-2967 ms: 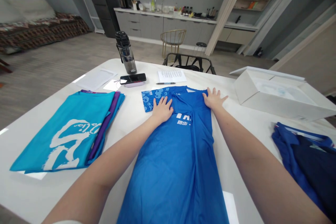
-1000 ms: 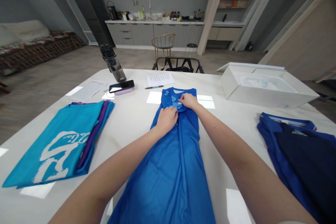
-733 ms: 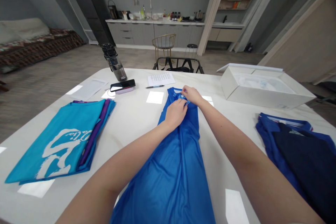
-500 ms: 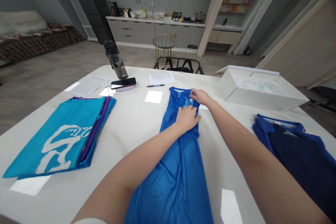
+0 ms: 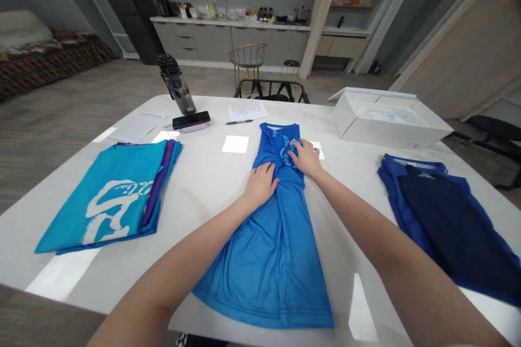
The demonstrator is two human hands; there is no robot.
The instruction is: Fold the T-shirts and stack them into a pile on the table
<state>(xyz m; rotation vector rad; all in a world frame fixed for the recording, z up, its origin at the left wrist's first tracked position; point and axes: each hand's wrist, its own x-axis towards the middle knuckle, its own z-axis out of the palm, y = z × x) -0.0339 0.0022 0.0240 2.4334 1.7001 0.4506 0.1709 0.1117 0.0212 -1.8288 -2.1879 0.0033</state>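
At the left of the white table (image 5: 203, 200) lies a folded teal shirt (image 5: 109, 195), a purple layer showing along its edge. Behind it stands a drinking bottle (image 5: 177, 89) with a black lid and a smoky see-through wall; its contents are hard to make out. A smartphone (image 5: 191, 119) lies just beside it. The left hand (image 5: 260, 184) rests flat, fingers together, on a blue jersey (image 5: 277, 249) laid lengthwise mid-table. The right hand (image 5: 305, 157), slightly spread and pinching nothing, presses the cloud-patterned sleeve folded across the jersey's upper part. Further right sits an open white box (image 5: 386, 122) holding something pale and translucent, too blurred to name, and nearer lies a navy-and-blue garment (image 5: 439, 217).
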